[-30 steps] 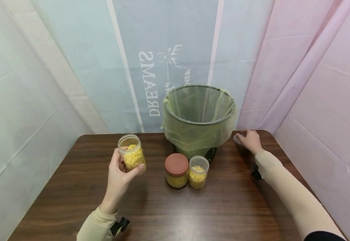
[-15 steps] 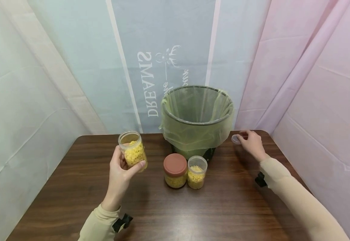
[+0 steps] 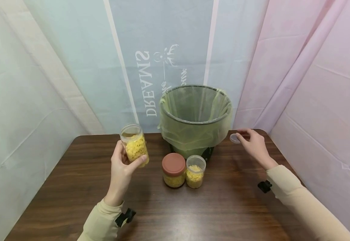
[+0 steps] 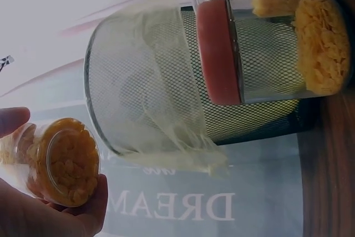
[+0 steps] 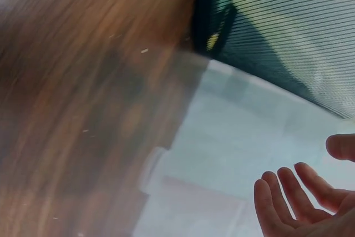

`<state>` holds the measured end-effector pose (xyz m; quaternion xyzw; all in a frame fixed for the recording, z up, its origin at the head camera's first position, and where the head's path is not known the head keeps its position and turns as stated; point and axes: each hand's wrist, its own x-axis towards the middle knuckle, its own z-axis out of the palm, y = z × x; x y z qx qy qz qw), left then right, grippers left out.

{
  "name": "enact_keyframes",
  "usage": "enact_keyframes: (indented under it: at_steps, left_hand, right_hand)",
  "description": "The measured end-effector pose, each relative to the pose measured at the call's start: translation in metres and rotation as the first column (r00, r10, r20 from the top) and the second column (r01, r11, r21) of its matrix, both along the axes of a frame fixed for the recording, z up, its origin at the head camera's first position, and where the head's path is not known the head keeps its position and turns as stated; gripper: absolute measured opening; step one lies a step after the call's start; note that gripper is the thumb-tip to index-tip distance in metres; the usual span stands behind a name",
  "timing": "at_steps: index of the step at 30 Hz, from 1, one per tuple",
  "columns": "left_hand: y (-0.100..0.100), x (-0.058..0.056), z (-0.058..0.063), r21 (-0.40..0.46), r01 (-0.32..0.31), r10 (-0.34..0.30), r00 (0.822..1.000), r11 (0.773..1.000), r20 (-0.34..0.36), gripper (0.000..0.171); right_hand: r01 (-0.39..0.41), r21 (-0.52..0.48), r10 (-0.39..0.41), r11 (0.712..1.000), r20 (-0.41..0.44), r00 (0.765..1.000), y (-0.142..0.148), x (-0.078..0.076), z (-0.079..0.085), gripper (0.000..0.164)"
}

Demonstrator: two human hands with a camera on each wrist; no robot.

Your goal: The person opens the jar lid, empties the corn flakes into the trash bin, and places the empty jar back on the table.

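Note:
My left hand (image 3: 122,169) grips a clear, lidless jar (image 3: 136,147) of yellow flakes, held up off the table with its mouth tilted slightly left. In the left wrist view the jar's round base (image 4: 69,162) faces the camera. My right hand (image 3: 254,145) is at the table's far right, its fingers loosely bent and holding nothing, as the right wrist view also shows. Just left of its fingertips a clear round lid (image 3: 235,138) lies on the table. Side by side at mid-table stand a jar with a reddish-brown lid (image 3: 174,170) and a smaller lidless clear jar (image 3: 195,172), both holding yellow flakes.
Behind the two standing jars is a dark mesh waste bin (image 3: 196,122) lined with a pale green bag folded over its rim. The brown wooden table (image 3: 175,214) meets hanging cloth (image 3: 175,43) at the back and sides.
My left hand has raised the jar a little. The right hand has let go of the clear lid and drawn slightly away from it. The head view has shifted slightly.

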<state>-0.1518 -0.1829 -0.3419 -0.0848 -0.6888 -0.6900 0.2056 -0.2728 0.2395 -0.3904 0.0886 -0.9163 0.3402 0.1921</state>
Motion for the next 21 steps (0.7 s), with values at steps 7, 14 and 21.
enact_keyframes:
  at_steps: [7, 14, 21]
  left_hand:
    - [0.003, -0.004, 0.006, -0.007, 0.003, -0.003, 1.000, 1.000, 0.010, 0.048]
    - [0.005, -0.008, 0.011, -0.008, 0.012, -0.012, 1.000, 1.000, 0.007, 0.048]
    - [0.009, -0.016, 0.018, -0.006, 0.020, -0.020, 1.000, 1.000, -0.002, 0.050]
  right_hand:
    - [-0.020, -0.016, 0.019, 1.000, -0.084, 0.996, -0.009, 0.015, 0.019, 0.031]
    - [-0.013, -0.007, 0.012, 1.000, -0.108, 0.994, -0.018, 0.027, 0.037, 0.031]
    - [-0.009, -0.029, 0.003, 1.000, -0.191, 0.982, -0.029, 0.035, 0.059, 0.027]
